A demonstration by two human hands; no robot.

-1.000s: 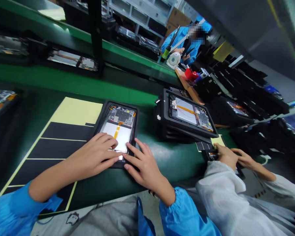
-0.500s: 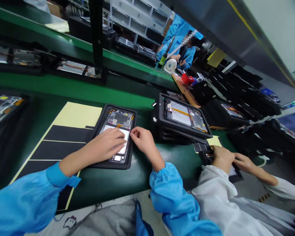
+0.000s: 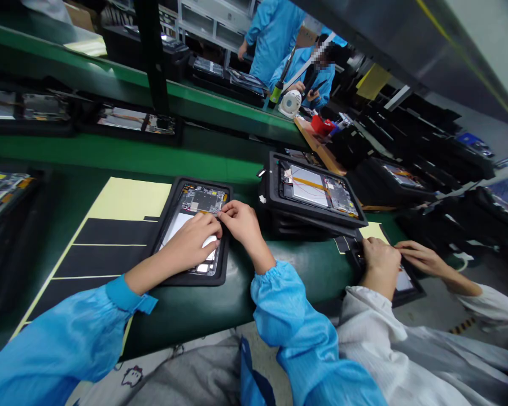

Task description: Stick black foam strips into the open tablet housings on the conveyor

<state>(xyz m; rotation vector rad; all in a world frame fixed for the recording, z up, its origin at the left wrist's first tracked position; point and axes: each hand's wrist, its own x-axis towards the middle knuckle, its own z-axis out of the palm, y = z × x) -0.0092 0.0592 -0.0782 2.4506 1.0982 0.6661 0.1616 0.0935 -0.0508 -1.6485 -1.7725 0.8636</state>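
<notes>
Right hand has moved up the tablet, fingers pinched; left hand curls loosely, any hold unclear.

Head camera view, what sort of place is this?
Likely an electronics assembly or repair workshop: an opened tablet shows its circuit board on a green workbench, a similar tablet tops a stack of black trays, and a white-sleeved co-worker works alongside.

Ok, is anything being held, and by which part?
Can't tell: the left hand lies over the tablet; the right hand is pinched near its right edge, but anything gripped is too small to see.
</notes>
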